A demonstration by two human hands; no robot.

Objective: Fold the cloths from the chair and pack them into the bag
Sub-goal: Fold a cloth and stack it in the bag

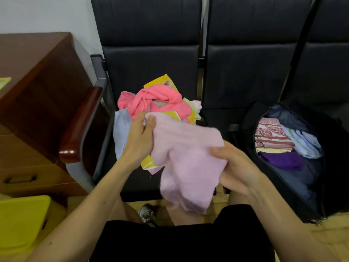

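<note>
- My left hand pinches one top corner of the pale pink fleecy cloth between thumb and fingers. My right hand grips the opposite edge, thumb on top and fingers curled beneath.
- The cloth's upper edge runs slantwise from my left hand down to my right. The rest hangs crumpled below both hands, in front of my knees and not yet folded.
- I judge the fold turns on that edge: the corners need pulling apart and level before I bring one hand across to the other.
- The open black zip bag sits just outward of my right hand, so that hand is the nearer one for packing. Folded cloths already lie inside, a red-and-white patterned one and a purple one, with bare lining nearer me.
- Just beyond my left hand, a tangled heap topped by a bright pink cloth lies on the black padded chair seat.
- Outward of my left arm are a wooden armrest and a brown wooden desk.
</note>
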